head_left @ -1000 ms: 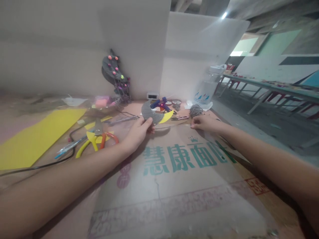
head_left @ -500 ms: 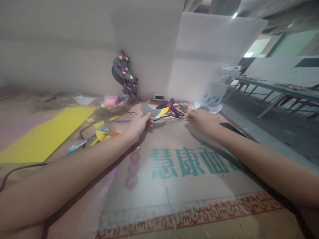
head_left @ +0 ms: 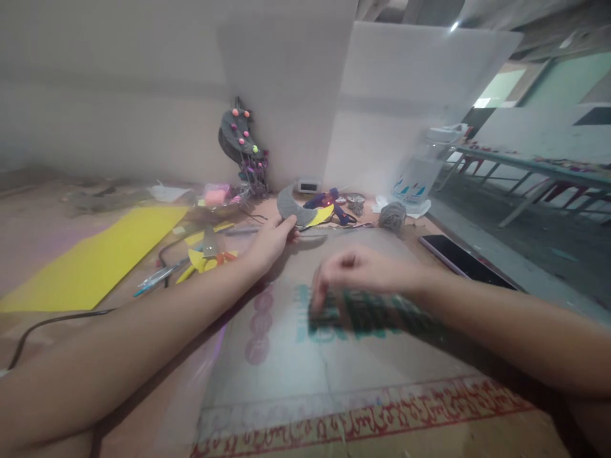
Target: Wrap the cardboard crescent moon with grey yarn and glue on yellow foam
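Near the centre of the frame, the left hand (head_left: 277,238) pinches the lower edge of a grey crescent (head_left: 292,207) between thumb and fingers. The crescent is tilted, one point up and to the left; a yellow tip (head_left: 321,216) shows at its right end.

The right hand (head_left: 356,273) is right of centre, lower in the frame and well apart from the crescent, above a cardboard sheet (head_left: 286,394) printed with green characters and a red border. Its fingers are bent downward and blurred; whether they pinch anything, I cannot tell.

Just behind the crescent are a dark blue glue gun (head_left: 322,200) with a red light and a small white display (head_left: 309,186). A ball of grey yarn (head_left: 392,217) sits to the right, near a clear jug (head_left: 413,178) with a white lid. A phone (head_left: 465,262) lies beyond the right forearm, at the right of the frame.

On the left side of the table (head_left: 162,407) are a yellow sheet (head_left: 105,254), a black cable (head_left: 57,316) and scissors (head_left: 210,245), partly hidden by the left forearm. A darker crescent ornament (head_left: 233,135) with coloured balls stands upright against the wall, upper left of centre.
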Available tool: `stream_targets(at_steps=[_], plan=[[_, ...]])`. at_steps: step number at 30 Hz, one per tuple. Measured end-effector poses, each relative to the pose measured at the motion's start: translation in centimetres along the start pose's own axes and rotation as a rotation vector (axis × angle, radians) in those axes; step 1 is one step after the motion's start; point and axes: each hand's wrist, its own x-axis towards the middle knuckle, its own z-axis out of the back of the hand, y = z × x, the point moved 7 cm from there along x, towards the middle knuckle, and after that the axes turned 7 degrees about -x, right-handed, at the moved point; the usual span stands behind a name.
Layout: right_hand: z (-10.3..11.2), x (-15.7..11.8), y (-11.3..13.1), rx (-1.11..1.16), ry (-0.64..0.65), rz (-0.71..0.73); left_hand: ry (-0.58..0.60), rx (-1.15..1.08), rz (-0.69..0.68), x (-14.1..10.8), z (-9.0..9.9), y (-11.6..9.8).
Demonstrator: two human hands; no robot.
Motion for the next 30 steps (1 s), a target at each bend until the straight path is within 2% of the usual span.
stream_targets(at_steps=[1, 3, 4, 5, 7, 10, 13, 18, 21, 23, 26, 30], plan=[[3.3, -0.1, -2.0, -0.152, -0.227, -0.114, -0.012, -0.005, -0.032, 0.0, 0.2, -0.3], [8.3, -0.7, -5.9, -0.297, -0.499, -0.248, -0.041, -0.015, -0.082, 0.1, 0.5, -0.6], [10.8, -1.4, -7.8, -0.434, -0.689, -0.355, -0.052, -0.019, -0.096, 0.2, 0.7, -0.7], [12.2, -1.5, -9.5, -0.487, -0.742, -0.398, -0.059, -0.021, -0.104, 0.3, 0.9, -0.7], [13.8, -1.1, -12.3, -0.525, -0.77, -0.424, -0.055, 0.001, -0.123, 0.4, 1.0, -0.7], [14.1, 0.9, -14.8, -0.491, -0.693, -0.416, -0.029, 0.097, -0.176, 0.3, 0.9, -0.9], [13.6, 3.5, -15.8, -0.424, -0.615, -0.416, -0.007, 0.156, -0.186, 0.2, 0.8, -1.0], [13.0, 6.3, -16.4, -0.333, -0.587, -0.46, 0.071, 0.127, -0.052, 0.5, 0.2, 0.5], [13.2, 5.9, -16.9, -0.28, -0.62, -0.537, 0.128, 0.129, 0.068, 0.8, -0.3, 2.0], [13.5, 5.0, -16.7, -0.238, -0.65, -0.548, 0.132, 0.136, 0.091, 0.9, -0.5, 2.3], [14.3, 3.1, -15.6, -0.169, -0.695, -0.499, 0.149, 0.131, 0.11, 0.8, -0.7, 2.2], [15.3, 0.3, -13.4, -0.044, -0.824, -0.368, 0.135, 0.168, 0.097, 0.5, -0.7, 1.7]])
